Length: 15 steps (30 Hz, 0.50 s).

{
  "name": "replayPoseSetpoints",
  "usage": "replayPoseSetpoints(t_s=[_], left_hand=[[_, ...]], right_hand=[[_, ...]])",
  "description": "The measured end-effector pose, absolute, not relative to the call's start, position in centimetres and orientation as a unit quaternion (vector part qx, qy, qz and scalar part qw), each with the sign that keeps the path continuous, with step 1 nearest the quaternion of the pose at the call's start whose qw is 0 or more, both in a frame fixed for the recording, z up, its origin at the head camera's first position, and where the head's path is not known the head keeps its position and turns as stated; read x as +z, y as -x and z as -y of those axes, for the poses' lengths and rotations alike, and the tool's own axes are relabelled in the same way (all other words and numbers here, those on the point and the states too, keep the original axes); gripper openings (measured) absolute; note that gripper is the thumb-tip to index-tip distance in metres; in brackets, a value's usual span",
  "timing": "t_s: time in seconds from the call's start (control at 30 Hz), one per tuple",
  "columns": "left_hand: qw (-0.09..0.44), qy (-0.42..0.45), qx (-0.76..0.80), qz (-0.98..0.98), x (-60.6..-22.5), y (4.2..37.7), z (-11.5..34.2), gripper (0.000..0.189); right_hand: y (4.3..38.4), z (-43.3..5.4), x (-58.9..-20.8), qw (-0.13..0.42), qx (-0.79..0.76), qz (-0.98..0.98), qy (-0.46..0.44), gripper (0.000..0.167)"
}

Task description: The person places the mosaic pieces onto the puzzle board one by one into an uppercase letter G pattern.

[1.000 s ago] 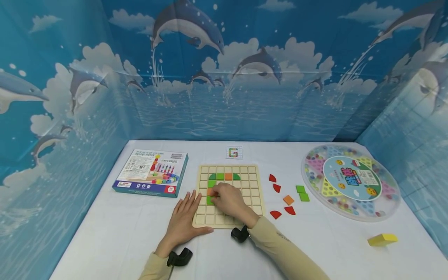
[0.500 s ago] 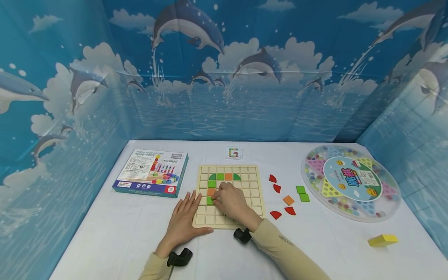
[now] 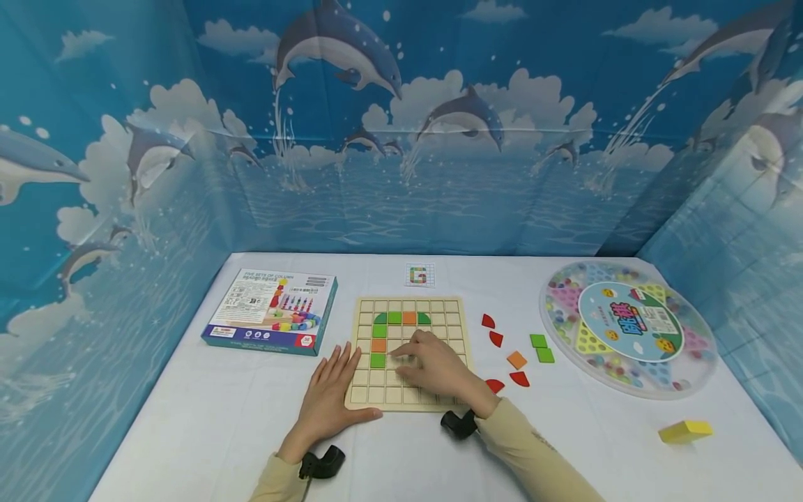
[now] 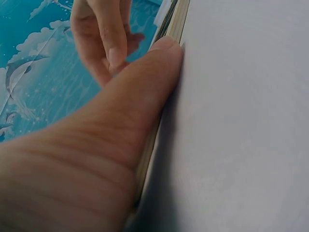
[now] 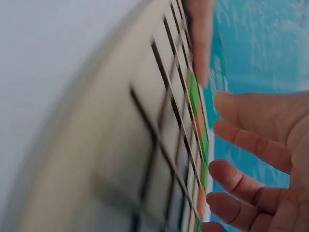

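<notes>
four red pieces [image 3: 519,378] (head view only) beside board [image 3: 370,395]

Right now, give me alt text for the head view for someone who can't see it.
A right hand is over a grid board holding green and orange tiles; the left hand rests at its near left corner. Loose pieces lie right, a box left.

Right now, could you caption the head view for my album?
Left hand against a wooden grid board, right hand over it, beside green and orange tiles; letter card behind.
</notes>
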State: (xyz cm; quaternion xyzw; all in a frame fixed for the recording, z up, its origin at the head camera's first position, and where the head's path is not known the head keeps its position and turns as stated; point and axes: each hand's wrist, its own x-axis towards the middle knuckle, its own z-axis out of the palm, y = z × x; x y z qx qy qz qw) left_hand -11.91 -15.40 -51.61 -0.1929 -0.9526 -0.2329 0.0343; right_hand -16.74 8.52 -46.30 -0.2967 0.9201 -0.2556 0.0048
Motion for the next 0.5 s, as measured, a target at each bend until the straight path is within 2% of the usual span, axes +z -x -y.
replayPoseSetpoints(t_s=[0.3,0.5], left_hand=[[0.035,0.193,-0.243,0.95,-51.6,11.8,15.5,0.109],[0.033,0.191,-0.243,0.95,-51.8,11.9,15.4,0.11]], right_hand=[[17.4,-16.2,-45.9,-0.066,-0.273,-0.942,0.181,0.009],[17.9,-20.4,-46.2,-0.071,-0.235,-0.968,0.062,0.015]])
